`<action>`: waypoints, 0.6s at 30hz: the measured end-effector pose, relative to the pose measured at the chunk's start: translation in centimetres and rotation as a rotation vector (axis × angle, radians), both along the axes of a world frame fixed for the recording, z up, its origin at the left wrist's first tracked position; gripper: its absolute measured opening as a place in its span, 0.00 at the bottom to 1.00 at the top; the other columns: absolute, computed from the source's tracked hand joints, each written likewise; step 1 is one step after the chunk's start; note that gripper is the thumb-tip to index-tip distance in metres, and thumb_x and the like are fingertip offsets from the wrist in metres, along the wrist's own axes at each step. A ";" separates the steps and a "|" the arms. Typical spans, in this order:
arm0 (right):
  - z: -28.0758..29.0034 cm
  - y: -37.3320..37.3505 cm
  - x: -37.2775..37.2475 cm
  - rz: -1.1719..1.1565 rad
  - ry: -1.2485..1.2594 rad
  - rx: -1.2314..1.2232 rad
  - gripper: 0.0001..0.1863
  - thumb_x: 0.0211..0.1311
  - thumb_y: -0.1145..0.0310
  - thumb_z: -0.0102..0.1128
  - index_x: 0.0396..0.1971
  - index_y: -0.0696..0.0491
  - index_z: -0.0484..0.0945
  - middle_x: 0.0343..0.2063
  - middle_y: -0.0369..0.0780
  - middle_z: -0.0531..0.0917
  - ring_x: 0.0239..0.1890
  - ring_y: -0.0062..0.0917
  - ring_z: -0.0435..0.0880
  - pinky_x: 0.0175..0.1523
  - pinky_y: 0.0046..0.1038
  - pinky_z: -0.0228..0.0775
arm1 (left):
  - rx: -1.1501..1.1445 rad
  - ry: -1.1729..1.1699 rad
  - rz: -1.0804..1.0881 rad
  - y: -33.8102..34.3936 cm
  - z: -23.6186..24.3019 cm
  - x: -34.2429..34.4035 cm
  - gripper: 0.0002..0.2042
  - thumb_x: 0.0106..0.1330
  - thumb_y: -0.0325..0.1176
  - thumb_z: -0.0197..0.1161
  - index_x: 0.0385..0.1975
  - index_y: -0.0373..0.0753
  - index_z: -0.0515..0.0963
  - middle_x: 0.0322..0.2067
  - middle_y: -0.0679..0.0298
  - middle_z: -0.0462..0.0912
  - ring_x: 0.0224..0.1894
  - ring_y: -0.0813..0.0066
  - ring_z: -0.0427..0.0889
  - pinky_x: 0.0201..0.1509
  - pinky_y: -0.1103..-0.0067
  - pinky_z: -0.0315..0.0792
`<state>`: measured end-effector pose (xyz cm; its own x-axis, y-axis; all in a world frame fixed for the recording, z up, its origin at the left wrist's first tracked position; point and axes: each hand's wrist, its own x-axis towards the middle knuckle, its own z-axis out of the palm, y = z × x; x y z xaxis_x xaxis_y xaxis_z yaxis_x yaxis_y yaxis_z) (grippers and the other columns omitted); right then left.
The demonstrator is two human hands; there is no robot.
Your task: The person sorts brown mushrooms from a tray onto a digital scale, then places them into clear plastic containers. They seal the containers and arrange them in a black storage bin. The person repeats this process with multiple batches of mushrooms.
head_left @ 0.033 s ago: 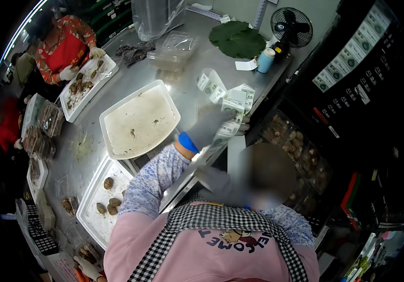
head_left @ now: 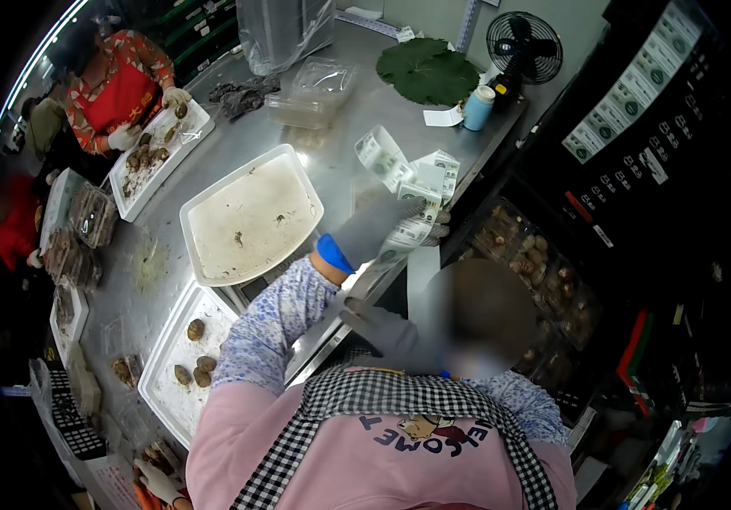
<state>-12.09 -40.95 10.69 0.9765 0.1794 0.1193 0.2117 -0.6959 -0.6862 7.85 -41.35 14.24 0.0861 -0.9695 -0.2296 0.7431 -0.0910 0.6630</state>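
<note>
My left hand (head_left: 378, 225), in a grey glove with a blue cuff, grips a folded strip of printed labels (head_left: 408, 234) over the steel table's right edge. More of the labels (head_left: 378, 157) lie loose beyond it. Lower down, my grey-gloved right hand (head_left: 382, 331) is close to my apron at the table edge, fingers loosely apart and nothing visible in them. A blurred dark round patch hides part of the right arm. Just left of my left hand is a white tray (head_left: 246, 204) with bits of debris; below it a second tray (head_left: 170, 399) holds several brown round tubers (head_left: 196, 330).
Across the table a co-worker (head_left: 110, 85) handles tubers in a tray. Plastic packs (head_left: 85, 221) stand left; another gloved hand (head_left: 157, 484) shows bottom left. Behind are clear boxes (head_left: 314, 93), a leaf (head_left: 425, 68), fan (head_left: 523, 47) and blue cup (head_left: 478, 109). Black crates with packed tubers (head_left: 544, 280) line the right.
My left hand has shifted slightly up and left with the labels. My right hand has edged up and left. The co-worker's hands have moved slightly.
</note>
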 end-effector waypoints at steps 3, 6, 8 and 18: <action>3.6 -2.0 -2.1 0.021 -0.150 0.017 0.29 0.65 0.50 0.61 0.59 0.54 0.74 0.60 0.49 0.75 0.56 0.42 0.78 0.58 0.41 0.71 | 0.002 -0.026 0.025 0.7 -0.4 -1.9 0.22 0.73 0.34 0.54 0.63 0.29 0.67 0.52 0.46 0.80 0.50 0.57 0.84 0.54 0.69 0.81; 6.1 -5.6 -5.9 -0.367 -0.684 -0.182 0.10 0.57 0.72 0.68 0.39 0.51 0.80 0.41 0.40 0.83 0.41 0.34 0.81 0.44 0.36 0.74 | 0.045 -0.203 0.054 1.3 -0.2 -4.8 0.22 0.74 0.36 0.54 0.63 0.30 0.67 0.51 0.50 0.81 0.49 0.63 0.84 0.54 0.71 0.81; 6.5 -7.5 -7.0 -0.484 -0.607 -0.209 0.16 0.54 0.74 0.69 0.44 0.50 0.79 0.41 0.38 0.80 0.42 0.35 0.78 0.47 0.35 0.72 | 0.084 -0.039 0.127 0.8 -0.6 -7.5 0.15 0.77 0.36 0.52 0.56 0.34 0.69 0.44 0.54 0.83 0.40 0.68 0.86 0.42 0.74 0.85; 4.4 -11.2 -10.8 -0.283 -0.475 -0.257 0.17 0.52 0.70 0.69 0.43 0.50 0.78 0.45 0.37 0.78 0.48 0.35 0.76 0.52 0.37 0.70 | -0.032 0.263 0.248 3.2 0.3 -16.3 0.19 0.76 0.31 0.51 0.62 0.30 0.66 0.55 0.52 0.77 0.54 0.66 0.81 0.57 0.75 0.81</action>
